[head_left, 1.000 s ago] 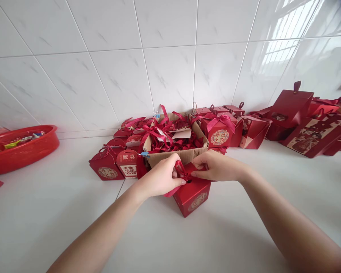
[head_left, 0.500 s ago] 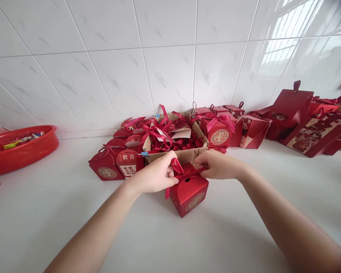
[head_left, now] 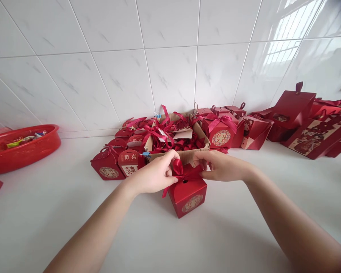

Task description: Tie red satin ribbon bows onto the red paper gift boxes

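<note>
Satiny ribbon [head_left: 185,175], paperboard box [head_left: 192,201], glossy tiles [head_left: 170,76]

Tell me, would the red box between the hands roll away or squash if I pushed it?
The red box would probably slide rather than roll, because its sides look flat. It looks like folded card, so hard squeezing might dent it. The ribbon on top curls into a loop, so it's likely floppy.

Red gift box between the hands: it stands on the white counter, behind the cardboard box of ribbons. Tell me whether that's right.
Wrong on "behind": the head view shows the red gift box in front of the cardboard box, nearer the person. The rest holds.
</note>
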`<state>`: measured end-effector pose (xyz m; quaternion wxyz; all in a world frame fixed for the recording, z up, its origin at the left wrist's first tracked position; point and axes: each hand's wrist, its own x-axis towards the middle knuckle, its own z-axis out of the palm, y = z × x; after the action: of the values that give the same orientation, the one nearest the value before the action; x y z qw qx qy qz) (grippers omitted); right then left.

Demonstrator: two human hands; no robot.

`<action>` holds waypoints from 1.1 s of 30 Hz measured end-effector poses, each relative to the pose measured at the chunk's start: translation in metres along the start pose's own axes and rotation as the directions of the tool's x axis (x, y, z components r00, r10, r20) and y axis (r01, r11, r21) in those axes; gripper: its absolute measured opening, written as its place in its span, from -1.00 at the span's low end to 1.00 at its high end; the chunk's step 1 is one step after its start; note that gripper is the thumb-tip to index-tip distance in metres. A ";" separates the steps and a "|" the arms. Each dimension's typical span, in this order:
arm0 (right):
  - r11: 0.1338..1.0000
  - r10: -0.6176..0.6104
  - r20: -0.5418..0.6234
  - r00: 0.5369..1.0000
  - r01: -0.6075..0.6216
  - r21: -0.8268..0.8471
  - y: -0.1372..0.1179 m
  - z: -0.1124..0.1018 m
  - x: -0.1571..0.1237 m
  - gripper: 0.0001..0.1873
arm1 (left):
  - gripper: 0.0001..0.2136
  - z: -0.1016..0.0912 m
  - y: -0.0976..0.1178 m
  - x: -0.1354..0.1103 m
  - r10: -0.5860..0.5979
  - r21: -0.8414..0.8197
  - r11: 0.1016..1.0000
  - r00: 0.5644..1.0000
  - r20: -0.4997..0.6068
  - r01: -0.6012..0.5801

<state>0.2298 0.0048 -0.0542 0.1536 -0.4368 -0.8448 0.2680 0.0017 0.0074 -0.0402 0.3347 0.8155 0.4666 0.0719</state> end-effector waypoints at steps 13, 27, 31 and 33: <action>0.997 0.041 0.096 0.995 -0.047 0.068 -0.002 0.000 0.001 -0.77 | -0.46 0.004 0.010 -0.008 0.173 0.105 0.983 0.946 -0.274 -0.149; 0.941 0.281 -0.021 0.959 -0.280 -0.191 0.010 -0.032 -0.025 -0.73 | -0.81 -0.028 0.000 -0.028 0.090 0.226 0.974 0.910 -0.404 0.004; 0.890 0.364 -0.132 0.922 -0.386 -0.241 0.018 -0.046 -0.036 -0.83 | -0.80 -0.042 -0.004 -0.035 0.039 0.202 0.976 0.843 -0.536 0.083; 0.862 0.403 -0.182 0.897 -0.439 -0.252 0.020 -0.051 -0.042 -0.85 | -0.80 -0.048 -0.005 -0.039 0.017 0.206 0.969 0.796 -0.605 0.136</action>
<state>0.2923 -0.0034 -0.0256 0.0781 -0.6443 -0.7474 0.1424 -0.0440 0.0007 0.0008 0.0707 0.7693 0.5794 0.2598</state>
